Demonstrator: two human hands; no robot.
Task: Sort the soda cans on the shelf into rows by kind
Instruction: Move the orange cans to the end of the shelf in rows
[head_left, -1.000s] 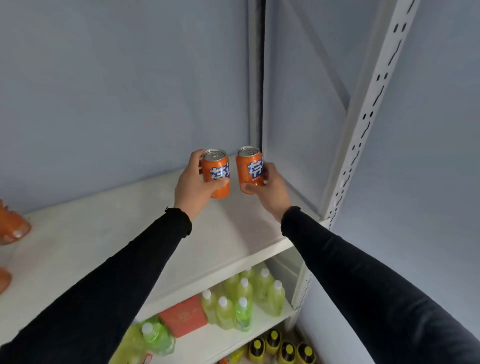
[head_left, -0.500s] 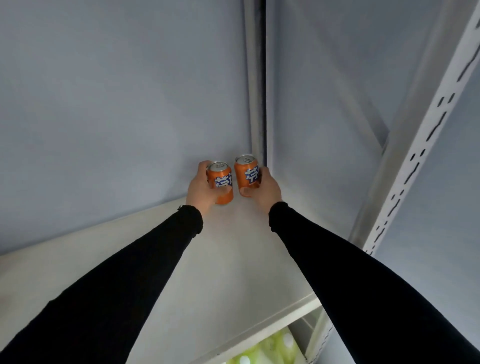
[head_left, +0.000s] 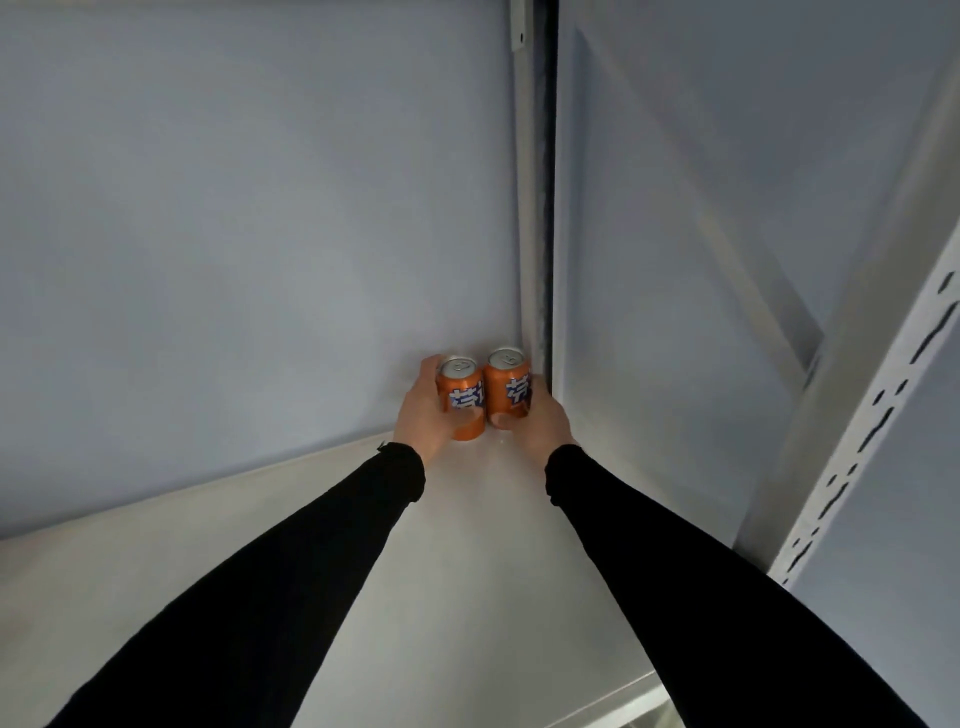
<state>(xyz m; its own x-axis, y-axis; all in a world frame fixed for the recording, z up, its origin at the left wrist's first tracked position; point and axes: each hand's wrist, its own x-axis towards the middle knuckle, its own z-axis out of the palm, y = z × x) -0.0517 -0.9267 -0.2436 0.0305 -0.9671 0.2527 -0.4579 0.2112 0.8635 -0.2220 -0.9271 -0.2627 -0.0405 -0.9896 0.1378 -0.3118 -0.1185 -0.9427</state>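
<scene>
Two orange soda cans with blue-and-white lettering stand upright side by side in the far right corner of the white shelf (head_left: 467, 545). My left hand (head_left: 426, 415) is wrapped around the left orange can (head_left: 460, 397). The right orange can (head_left: 508, 384) is gripped by my right hand (head_left: 540, 423), close to the grey back wall and the corner post. The cans almost touch each other. Whether their bases rest on the shelf is hidden by my hands.
A grey back wall and a grey side panel (head_left: 675, 312) close the corner. A perforated white upright (head_left: 857, 452) stands at the right front. The shelf's front edge (head_left: 613, 701) runs along the bottom right.
Both hands have carried the two orange cans deeper, from mid-shelf into the back right corner. The view has moved in, and the lower shelves with bottles have dropped out of sight.
</scene>
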